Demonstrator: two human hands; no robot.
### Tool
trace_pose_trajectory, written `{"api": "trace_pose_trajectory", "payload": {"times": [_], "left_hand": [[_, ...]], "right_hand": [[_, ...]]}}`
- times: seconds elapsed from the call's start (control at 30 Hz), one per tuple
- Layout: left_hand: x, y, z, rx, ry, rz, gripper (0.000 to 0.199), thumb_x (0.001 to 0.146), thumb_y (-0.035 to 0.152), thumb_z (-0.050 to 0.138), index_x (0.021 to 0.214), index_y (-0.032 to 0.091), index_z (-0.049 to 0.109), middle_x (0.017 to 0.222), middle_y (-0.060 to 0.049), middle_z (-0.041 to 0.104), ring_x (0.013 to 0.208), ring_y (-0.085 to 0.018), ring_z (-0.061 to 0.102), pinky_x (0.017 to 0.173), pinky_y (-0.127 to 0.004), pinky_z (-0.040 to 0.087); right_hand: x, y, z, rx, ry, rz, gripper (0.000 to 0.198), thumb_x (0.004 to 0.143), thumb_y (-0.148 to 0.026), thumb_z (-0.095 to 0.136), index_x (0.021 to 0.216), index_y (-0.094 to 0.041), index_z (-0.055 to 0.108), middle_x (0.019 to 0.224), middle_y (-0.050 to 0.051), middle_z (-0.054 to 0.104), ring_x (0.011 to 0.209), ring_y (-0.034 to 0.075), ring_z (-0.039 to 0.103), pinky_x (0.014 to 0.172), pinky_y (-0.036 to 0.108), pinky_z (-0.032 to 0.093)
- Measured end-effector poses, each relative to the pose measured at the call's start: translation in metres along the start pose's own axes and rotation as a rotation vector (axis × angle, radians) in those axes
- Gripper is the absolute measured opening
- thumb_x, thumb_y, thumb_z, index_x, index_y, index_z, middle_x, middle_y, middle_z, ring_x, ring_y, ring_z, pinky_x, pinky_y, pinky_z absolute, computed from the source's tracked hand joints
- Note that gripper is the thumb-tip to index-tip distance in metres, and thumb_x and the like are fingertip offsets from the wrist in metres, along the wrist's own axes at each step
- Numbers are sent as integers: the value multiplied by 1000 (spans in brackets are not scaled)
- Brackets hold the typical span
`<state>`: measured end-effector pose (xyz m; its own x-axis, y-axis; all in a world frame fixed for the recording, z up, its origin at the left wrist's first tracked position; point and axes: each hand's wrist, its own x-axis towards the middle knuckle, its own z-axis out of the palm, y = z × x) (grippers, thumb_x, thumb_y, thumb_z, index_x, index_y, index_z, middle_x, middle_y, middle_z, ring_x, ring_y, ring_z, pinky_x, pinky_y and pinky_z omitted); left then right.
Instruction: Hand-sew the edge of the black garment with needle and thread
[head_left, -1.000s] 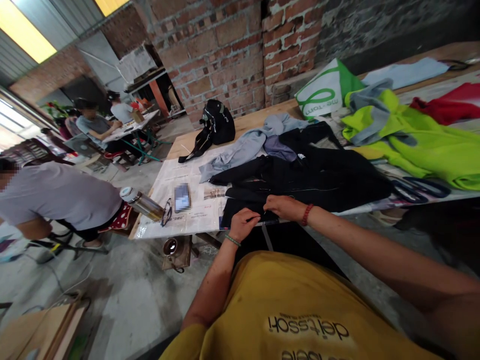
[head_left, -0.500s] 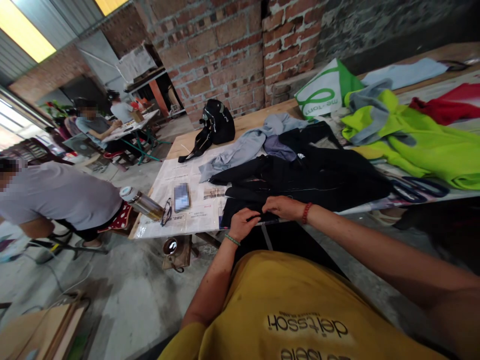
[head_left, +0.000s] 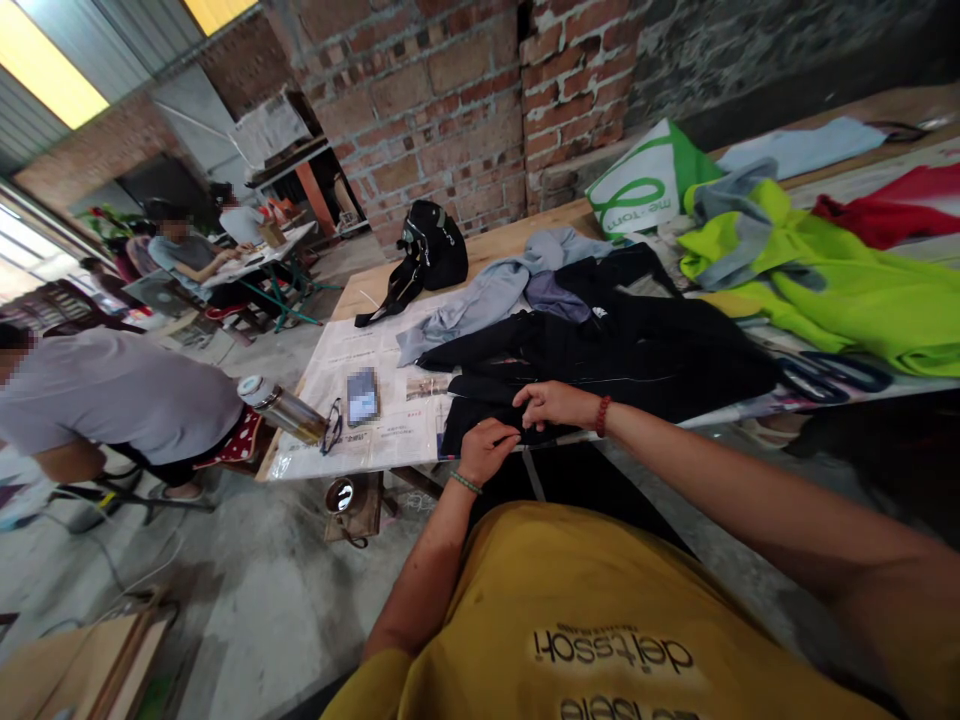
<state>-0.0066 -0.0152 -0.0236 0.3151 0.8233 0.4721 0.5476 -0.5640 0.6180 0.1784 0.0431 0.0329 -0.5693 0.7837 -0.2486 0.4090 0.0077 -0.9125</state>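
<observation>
Two hands (head_left: 486, 452), rumpled black cloth (head_left: 660, 340)

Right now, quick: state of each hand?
Left hand: closed at the black cloth; what it holds can't be told.
Right hand: loosely curled over the cloth; its grip can't be told.

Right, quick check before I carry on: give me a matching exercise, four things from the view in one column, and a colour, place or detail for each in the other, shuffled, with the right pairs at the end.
Things:
1. Left hand
2. Black cloth
3. Phone
4. Carrier bag

Descriptions:
a. beside the glasses
b. white and green
c. green bracelet at its wrist
d. under the right hand

Pairs: 1-c, 2-d, 3-a, 4-b
</observation>
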Motion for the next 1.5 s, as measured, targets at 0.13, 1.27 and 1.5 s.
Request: {"api": "trace_pose_trajectory", "payload": {"times": [0.13, 1.27, 1.5], "left_hand": [[-1, 0, -1, -6, -2, 7, 13, 82, 27, 59, 82, 20, 70, 76, -3, 67, 73, -14, 60, 70, -26, 50], [6, -2, -2, -91, 46, -187, 10, 77, 19, 61, 75, 17, 70, 69, -1, 64, 67, -12, 58, 64, -23, 46], [8, -2, -4, -109, 37, -211, 12, 77, 20, 60, 73, 16, 71, 68, -2, 65, 66, -12, 58, 64, -23, 46]], "right_hand": [[0, -1, 7, 117, 9, 132, 15, 71, -29, 61, 72, -15, 56, 69, 2, 67, 45, 7, 53, 35, 16, 24], [-29, 42, 45, -905, 516, -792, 27, 80, -20, 52, 106, -16, 59, 110, 13, 60, 108, 26, 48, 88, 41, 37], [-13, 44, 54, -809, 610, -733, 19, 89, -21, 44, 85, -18, 62, 80, 6, 68, 79, 18, 59, 75, 34, 36]]}}
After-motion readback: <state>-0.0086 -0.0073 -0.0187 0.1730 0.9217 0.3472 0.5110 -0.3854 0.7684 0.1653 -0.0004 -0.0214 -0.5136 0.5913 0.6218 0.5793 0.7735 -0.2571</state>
